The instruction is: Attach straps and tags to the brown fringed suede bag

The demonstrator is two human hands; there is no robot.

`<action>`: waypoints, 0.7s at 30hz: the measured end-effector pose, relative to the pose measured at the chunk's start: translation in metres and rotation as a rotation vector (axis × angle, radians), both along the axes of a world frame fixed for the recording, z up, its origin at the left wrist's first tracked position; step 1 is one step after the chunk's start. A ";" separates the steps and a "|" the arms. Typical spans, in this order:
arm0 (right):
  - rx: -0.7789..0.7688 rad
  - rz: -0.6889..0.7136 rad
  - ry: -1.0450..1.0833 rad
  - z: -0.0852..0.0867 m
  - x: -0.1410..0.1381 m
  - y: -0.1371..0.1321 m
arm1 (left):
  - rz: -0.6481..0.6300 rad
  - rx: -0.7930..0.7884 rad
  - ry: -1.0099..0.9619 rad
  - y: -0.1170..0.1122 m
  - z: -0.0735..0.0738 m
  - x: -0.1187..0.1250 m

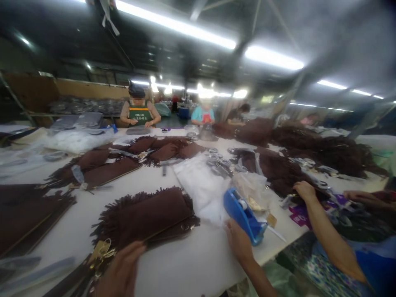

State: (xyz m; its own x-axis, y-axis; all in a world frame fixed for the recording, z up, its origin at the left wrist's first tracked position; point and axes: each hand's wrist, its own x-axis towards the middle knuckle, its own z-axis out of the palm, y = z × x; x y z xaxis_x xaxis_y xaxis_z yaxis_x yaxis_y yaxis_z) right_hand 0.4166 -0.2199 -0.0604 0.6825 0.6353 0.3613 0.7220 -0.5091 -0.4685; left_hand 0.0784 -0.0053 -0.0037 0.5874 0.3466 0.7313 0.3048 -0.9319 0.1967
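near the front edge of the white table (192, 264), the left hand (120, 270) lies at the near left corner of a brown fringed bag (148, 216), just beside a gold clasp (100, 249) at that corner. its fingers look held together and slightly curled, the thumb reaching to the bag's edge, but blur hides whether they pinch anything. the bag lies flat, fringe spread out to the left and along the far side.

to the right, the right hand (239, 242) sits at the near end of a blue tape dispenser (243, 214), which is tilted with its far end raised over a clear plastic sheet (201, 185). only the back of the hand shows; the fingers are hidden under it, so i cannot tell if they grip the dispenser or only touch it.

further right, a co-worker's hand (305, 189) reaches onto a dark pile, near purple tags (298, 214). more bags (102, 169) lie across the far left of the table, and people (139, 111) sit at the far side.

risks, as i judge them: the dispenser stands close to the table's near right edge, so a loose hold or a nudge from the co-worker's arm could tip it off. its cutter end could snag the plastic sheet or the fringe if it is dragged. the clasp could scratch the bag if the left hand presses it into the fabric.
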 end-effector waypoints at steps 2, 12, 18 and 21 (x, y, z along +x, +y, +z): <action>0.017 0.014 -0.007 -0.014 0.006 0.004 | -0.089 -0.060 0.149 -0.026 -0.001 0.059; 0.146 0.024 0.105 -0.045 0.021 -0.005 | -0.241 -0.462 0.445 -0.060 -0.055 0.276; 0.100 0.102 0.073 -0.036 0.030 -0.010 | -0.141 -0.590 0.398 -0.039 -0.079 0.293; 0.036 0.132 0.040 -0.031 0.031 -0.002 | -0.161 -0.614 0.391 -0.042 -0.075 0.289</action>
